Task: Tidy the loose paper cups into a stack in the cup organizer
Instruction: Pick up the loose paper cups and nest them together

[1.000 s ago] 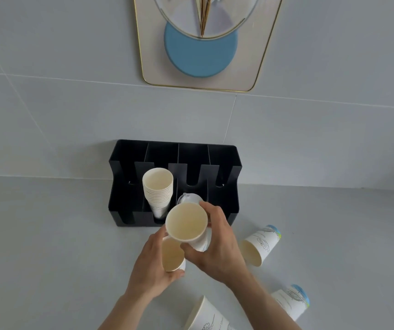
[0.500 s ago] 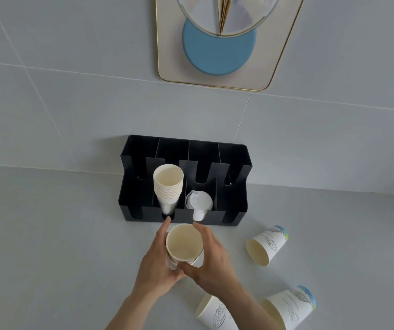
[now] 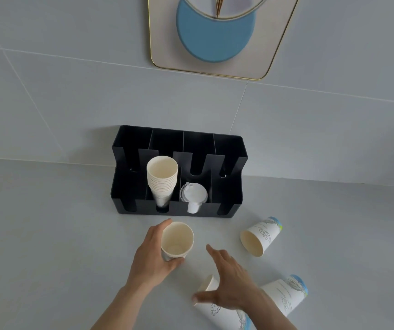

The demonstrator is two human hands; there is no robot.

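Note:
A black cup organizer [image 3: 229, 206] stands against the wall. Its second slot from the left holds a leaning stack of paper cups [image 3: 162, 177]. My left hand [image 3: 150, 256] grips nested paper cups [image 3: 177, 239] just in front of the organizer, mouth toward me. My right hand [image 3: 231, 287] is open with fingers spread, hovering over a loose cup [image 3: 217, 310] that lies on its side. Two more loose cups lie to the right, one at mid-right [image 3: 260, 236] and one lower right [image 3: 286, 294].
White plastic lids [image 3: 193, 194] sit in the organizer's third slot; the outer two slots look empty. A gold-rimmed panel with a blue disc [image 3: 215, 32] hangs on the tiled wall above. The grey counter [image 3: 48, 234] spreads to the left.
My right hand pushed its cup into the cup in my left hand, let go and dropped toward the cup lying near me. The left hand keeps the nested cups.

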